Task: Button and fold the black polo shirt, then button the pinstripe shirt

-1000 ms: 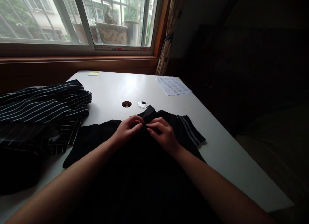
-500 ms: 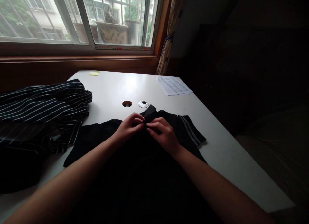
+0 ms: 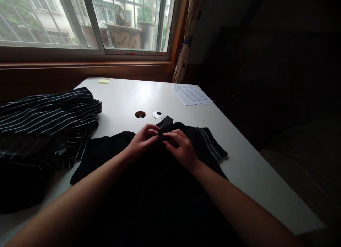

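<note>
A black short-sleeved shirt (image 3: 112, 144) lies spread on the white table, with two grey stripes on its right sleeve. Its collar (image 3: 167, 123) stands up at the far end. My left hand (image 3: 145, 138) pinches the dark cloth just at the collar's near side. Close beside it, my right hand (image 3: 181, 144) has thumb and fingertips closed on the same spot from the right. The fingertips of both hands almost meet. Whatever small part of the collar front lies between them is too dark to make out.
A heap of black-and-white striped clothing (image 3: 48, 112) covers the table's left side. Beyond the shirt are a round cable hole (image 3: 140, 114) and its metal cover (image 3: 158, 114). Printed sheets (image 3: 192, 94) and yellow sticky notes (image 3: 103, 80) lie near the far edge of the table (image 3: 247, 161).
Both hands stay at the collar with only slight finger shifts. The collar tip has moved a touch to the right. Everything else is still.
</note>
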### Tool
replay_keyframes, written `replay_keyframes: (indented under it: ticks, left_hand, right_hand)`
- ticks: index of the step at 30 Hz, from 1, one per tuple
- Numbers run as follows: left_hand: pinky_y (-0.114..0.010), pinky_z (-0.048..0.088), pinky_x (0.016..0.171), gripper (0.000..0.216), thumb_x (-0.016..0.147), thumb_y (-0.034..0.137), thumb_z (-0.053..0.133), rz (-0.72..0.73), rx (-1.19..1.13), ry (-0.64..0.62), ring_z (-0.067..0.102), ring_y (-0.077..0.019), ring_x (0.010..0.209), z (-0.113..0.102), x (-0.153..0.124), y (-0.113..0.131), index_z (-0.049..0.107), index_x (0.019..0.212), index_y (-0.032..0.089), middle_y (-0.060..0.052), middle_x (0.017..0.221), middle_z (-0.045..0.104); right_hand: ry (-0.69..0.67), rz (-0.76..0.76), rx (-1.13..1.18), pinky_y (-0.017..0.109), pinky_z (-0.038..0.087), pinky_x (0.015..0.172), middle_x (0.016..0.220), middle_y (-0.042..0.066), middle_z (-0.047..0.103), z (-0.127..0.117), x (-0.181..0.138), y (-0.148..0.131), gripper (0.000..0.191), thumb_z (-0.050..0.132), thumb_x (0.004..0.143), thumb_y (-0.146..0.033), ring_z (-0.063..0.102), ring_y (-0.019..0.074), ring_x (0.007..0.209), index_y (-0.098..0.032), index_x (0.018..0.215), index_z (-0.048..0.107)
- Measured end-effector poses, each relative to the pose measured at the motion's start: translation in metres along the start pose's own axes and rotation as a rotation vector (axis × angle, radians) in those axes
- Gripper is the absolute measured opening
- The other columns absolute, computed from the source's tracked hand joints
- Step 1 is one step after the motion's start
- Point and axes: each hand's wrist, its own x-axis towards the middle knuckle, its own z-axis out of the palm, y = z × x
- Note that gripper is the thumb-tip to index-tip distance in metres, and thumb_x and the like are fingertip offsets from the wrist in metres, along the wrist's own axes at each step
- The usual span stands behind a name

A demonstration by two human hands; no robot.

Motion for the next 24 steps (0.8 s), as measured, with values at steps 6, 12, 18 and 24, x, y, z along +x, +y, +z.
replay_keyframes:
  ticks: [6, 12, 18, 24]
  left_hand:
    - [-0.030, 0.050, 0.082, 0.033, 0.085, 0.035, 0.068, 0.016, 0.030, 0.002, 0.065, -0.0190, 0.091, -0.0002, 0.0009, -0.0020, 0.058, 0.113, 0.022, -0.004, 0.098, 0.071]
    - [-0.027, 0.047, 0.079, 0.031, 0.088, 0.036, 0.065, 0.005, 0.016, -0.012, 0.063, -0.0169, 0.088, -0.0005, 0.0012, -0.0044, 0.057, 0.115, 0.022, -0.003, 0.098, 0.069]
    - [-0.029, 0.046, 0.080, 0.033, 0.087, 0.035, 0.068, 0.006, 0.040, -0.001, 0.062, -0.0176, 0.089, 0.0002, 0.0018, -0.0044, 0.056, 0.114, 0.022, -0.003, 0.096, 0.068]
    - [-0.027, 0.045, 0.079, 0.032, 0.086, 0.034, 0.069, 0.005, 0.007, -0.020, 0.061, -0.0167, 0.087, -0.0006, 0.0020, -0.0033, 0.057, 0.112, 0.021, -0.002, 0.093, 0.066]
  right_hand:
    - [-0.011, -0.006, 0.002, 0.030, 0.055, 0.066, 0.099, 0.003, 0.057, 0.0003, -0.0004, 0.0004, 0.025, 0.063, 0.090, -0.024, 0.058, 0.0141, 0.074, -0.031, 0.114, 0.066]
    - [-0.008, -0.005, -0.004, 0.029, 0.054, 0.066, 0.097, 0.002, 0.058, -0.0002, -0.0009, 0.0000, 0.023, 0.065, 0.089, -0.023, 0.059, 0.0141, 0.074, -0.028, 0.112, 0.065]
    - [-0.015, 0.002, -0.015, 0.030, 0.053, 0.068, 0.096, 0.002, 0.059, -0.0002, -0.0014, 0.0001, 0.020, 0.065, 0.089, -0.023, 0.059, 0.0143, 0.074, -0.027, 0.109, 0.064]
    - [-0.011, -0.003, -0.018, 0.030, 0.052, 0.068, 0.095, 0.002, 0.060, -0.0011, -0.0003, -0.0013, 0.018, 0.064, 0.089, -0.024, 0.059, 0.0147, 0.074, -0.026, 0.106, 0.063]
